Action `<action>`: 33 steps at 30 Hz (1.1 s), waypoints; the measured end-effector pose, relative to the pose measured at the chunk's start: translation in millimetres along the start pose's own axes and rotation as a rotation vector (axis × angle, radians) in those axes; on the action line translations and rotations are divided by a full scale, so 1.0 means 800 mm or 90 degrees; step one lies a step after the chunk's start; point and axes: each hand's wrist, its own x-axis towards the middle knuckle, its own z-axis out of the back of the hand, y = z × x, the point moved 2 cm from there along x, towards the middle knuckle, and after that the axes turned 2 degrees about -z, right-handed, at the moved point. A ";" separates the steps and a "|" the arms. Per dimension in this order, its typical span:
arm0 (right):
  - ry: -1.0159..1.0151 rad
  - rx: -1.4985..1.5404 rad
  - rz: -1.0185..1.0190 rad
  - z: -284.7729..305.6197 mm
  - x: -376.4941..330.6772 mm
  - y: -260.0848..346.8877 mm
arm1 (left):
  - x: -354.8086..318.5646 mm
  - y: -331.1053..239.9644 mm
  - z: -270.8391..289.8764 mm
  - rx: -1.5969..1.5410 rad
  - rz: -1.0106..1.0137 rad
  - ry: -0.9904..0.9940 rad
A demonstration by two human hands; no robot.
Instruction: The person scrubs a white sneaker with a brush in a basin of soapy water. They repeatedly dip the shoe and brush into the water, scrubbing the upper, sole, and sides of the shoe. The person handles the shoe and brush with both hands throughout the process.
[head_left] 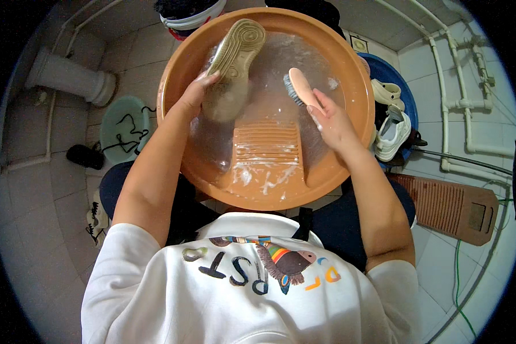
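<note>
My left hand (195, 94) grips the edge of a shoe (234, 63), thumb against its side. The tan sole, with ringed tread, faces up, and the heel end dips at the cloudy water. In my right hand (335, 125) is a scrub brush (301, 85) with a pinkish handle and grey bristles turned toward the shoe. Brush and shoe are apart. Both are over a large orange basin (281, 198) between my knees. Its built-in ridged washboard (267, 143) carries white suds on the near side.
To the right, a blue tub (411, 97) holds a white sneaker (391, 137) and a cream clog (387, 93). A brown washboard (441, 205) lies on the tiles. At left stands a pale green basin (110, 126) with black laces. White pipes (446, 114) run along the walls.
</note>
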 end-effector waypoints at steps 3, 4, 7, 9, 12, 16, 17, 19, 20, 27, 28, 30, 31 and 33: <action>-0.003 -0.010 0.001 -0.002 0.004 0.000 | -0.005 0.007 0.001 -0.065 0.164 -0.029; -0.001 -0.012 0.002 -0.002 0.004 -0.001 | -0.007 0.009 -0.003 -0.015 0.173 -0.060; -0.002 -0.016 0.006 -0.003 0.006 -0.002 | 0.011 0.018 0.001 0.158 -0.020 -0.153; -0.006 -0.025 -0.002 -0.003 0.003 -0.004 | 0.011 0.004 -0.013 0.751 -0.223 -0.297; -0.008 -0.030 -0.009 0.001 -0.001 0.002 | -0.005 0.008 -0.054 0.943 -0.251 -0.304; -0.030 -0.008 0.008 0.004 -0.006 -0.005 | 0.021 0.020 -0.031 0.774 -0.117 -0.247; -0.034 -0.012 0.017 0.004 -0.003 -0.011 | 0.034 0.026 -0.015 0.704 -0.066 -0.242; -0.057 -0.032 0.011 0.010 -0.004 -0.016 | 0.053 0.046 0.009 0.502 -0.008 -0.209; -0.069 -0.040 0.004 0.012 -0.005 -0.022 | 0.060 0.059 0.016 0.405 -0.008 -0.178; -0.033 -0.197 -0.173 0.003 0.016 -0.050 | 0.127 0.170 0.102 0.426 -0.025 -0.234; -0.032 -0.249 -0.224 -0.004 0.027 -0.061 | 0.121 0.166 0.093 0.455 -0.019 -0.257; -0.085 -0.389 -0.263 -0.022 0.040 -0.085 | 0.075 0.118 0.041 0.510 -0.008 -0.301; -0.025 -0.417 -0.255 -0.028 0.051 -0.095 | 0.071 0.113 0.043 0.513 -0.041 -0.237; 0.094 -0.466 -0.248 -0.038 0.071 -0.119 | 0.061 0.104 0.048 0.521 -0.106 -0.103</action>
